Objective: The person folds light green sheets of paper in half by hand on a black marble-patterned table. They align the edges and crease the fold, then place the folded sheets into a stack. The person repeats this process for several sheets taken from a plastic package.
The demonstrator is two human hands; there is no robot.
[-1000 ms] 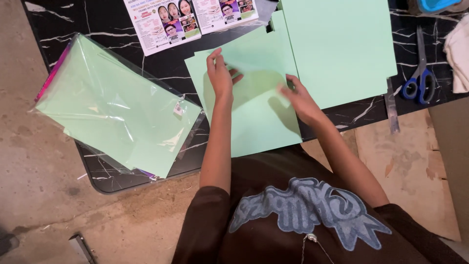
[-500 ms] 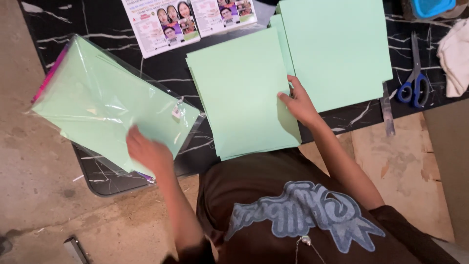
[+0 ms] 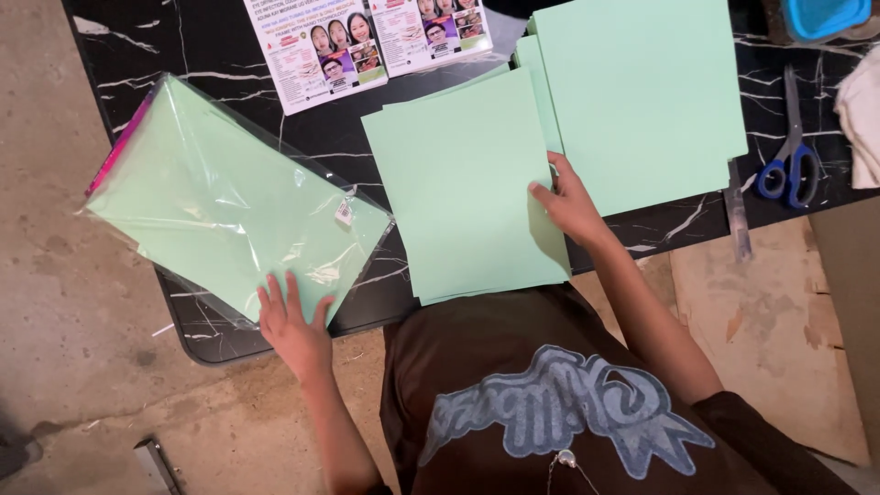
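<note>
Pressing flat, our left hand [image 3: 291,328] spreads open fingers on the plastic-wrapped green paper pack [image 3: 225,202] overhanging the table [image 3: 211,55] edge; our right hand [image 3: 570,203] rests loosely open, gripping nothing, on the middle green sheet stack [image 3: 463,183]; another stack [image 3: 642,92] runs off-frame.

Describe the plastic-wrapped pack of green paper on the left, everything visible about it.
The pack of green paper is a thick stack of pale mint sheets in clear, glossy, wrinkled plastic wrap, with a small label near its right corner and a pink edge along its upper left side. It lies flat and skewed on the black marbled table, its lower corner overhanging the table edge. The left hand rests on that lower corner.
</note>
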